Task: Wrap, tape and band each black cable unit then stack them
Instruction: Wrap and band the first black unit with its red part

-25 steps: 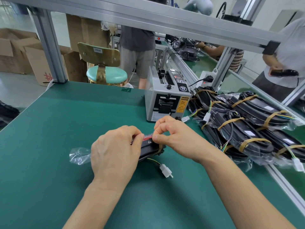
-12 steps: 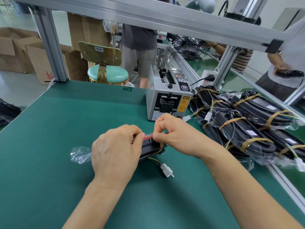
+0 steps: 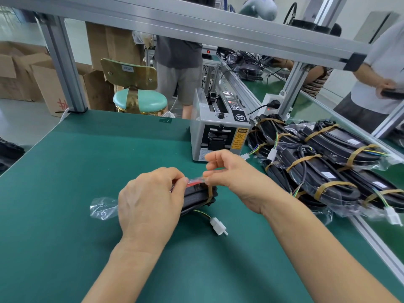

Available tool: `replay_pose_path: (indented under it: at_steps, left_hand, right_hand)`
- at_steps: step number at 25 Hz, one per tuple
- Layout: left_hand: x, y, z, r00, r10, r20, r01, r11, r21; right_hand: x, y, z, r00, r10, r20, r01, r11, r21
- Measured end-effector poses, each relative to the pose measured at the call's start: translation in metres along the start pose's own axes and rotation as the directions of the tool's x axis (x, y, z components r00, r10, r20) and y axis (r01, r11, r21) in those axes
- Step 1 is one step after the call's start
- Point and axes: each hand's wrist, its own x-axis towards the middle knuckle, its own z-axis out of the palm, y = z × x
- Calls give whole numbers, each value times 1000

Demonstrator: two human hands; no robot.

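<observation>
Nearest the camera on the green worktop (image 3: 65, 171), the left hand (image 3: 150, 200) grips the bagged black cable unit (image 3: 197, 196), pinning one end of a clear tape strip (image 3: 196, 179) while the right hand (image 3: 231, 173) pinches the other end. Taping looks to be the step in hand; next the strip probably needs pressing flat. Behind sits the tape dispenser (image 3: 218, 132), with the finished stack (image 3: 323, 165) farther right

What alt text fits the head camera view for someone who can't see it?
Two hands work on a black cable unit on a green mat: the left hand grips it, and the right hand pinches its wrap. A tape dispenser and banded units sit beyond.
</observation>
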Motion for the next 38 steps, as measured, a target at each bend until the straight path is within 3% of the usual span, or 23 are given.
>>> replay_pose_path:
  at_steps: [9, 15, 19, 24, 29, 32, 35, 36, 38]
  left_hand:
    - [3, 0, 2, 999, -28, 15, 28, 1000, 10]
    - [-1, -1, 1, 1000, -6, 8, 6, 1000, 3]
    - [-4, 0, 1, 1000, 26, -16, -26, 999, 21]
    - [-1, 0, 1, 1000, 1, -18, 0, 999, 44]
    - [-2, 4, -4, 1000, -12, 14, 11, 999, 49]
    - [4, -1, -13, 980, 13, 196, -29, 997, 78]
    - [9, -17, -31, 874, 110, 472, -276, 914, 298]
    - [9, -27, -37, 864, 123, 488, -316, 888, 335]
    - [7, -43, -49, 900, 87, 427, -260, 893, 368]
  right_hand:
    - [3, 11, 6, 999, 43, 8, -44, 982, 183]
    - [-1, 19, 16, 1000, -27, -6, 27, 989, 146]
    - [-1, 23, 7, 994, -81, 79, 67, 985, 159]
    - [2, 30, 3, 991, -101, 92, 72, 958, 278]
    - [-1, 38, -3, 975, -168, 145, 142, 974, 177]
    - [-2, 50, -5, 963, -199, 180, 212, 975, -58]
    - [1, 65, -1, 966, -244, 80, 253, 959, -128]
    - [3, 68, 0, 962, -270, 43, 273, 953, -129]
    - [5, 74, 3, 941, -338, -15, 331, 929, -166]
